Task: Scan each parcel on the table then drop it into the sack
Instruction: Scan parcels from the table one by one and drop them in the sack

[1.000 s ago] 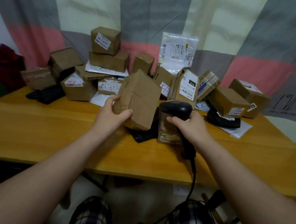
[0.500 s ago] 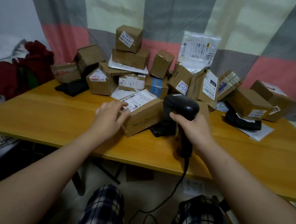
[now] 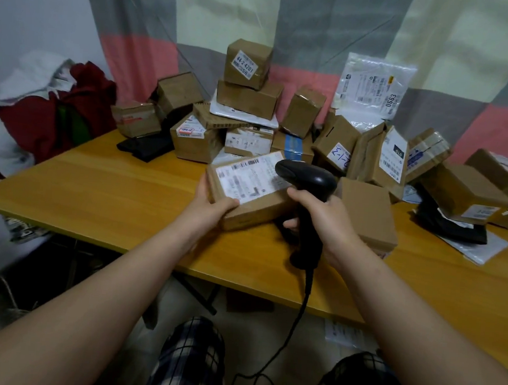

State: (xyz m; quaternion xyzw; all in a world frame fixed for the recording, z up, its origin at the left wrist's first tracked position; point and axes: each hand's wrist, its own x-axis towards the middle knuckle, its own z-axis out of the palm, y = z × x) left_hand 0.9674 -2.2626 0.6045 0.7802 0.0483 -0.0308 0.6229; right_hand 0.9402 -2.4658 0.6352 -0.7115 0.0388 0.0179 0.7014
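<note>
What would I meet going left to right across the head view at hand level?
Red bag → black pouch → left hand holding the labelled parcel → right hand gripping the scanner → plain brown box → black mailer.

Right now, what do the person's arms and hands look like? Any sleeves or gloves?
No gloves, rings or watch show on the left hand or right hand. The left forearm and right forearm are bare, no sleeve in view. Dark checked cloth covers the knees.
</note>
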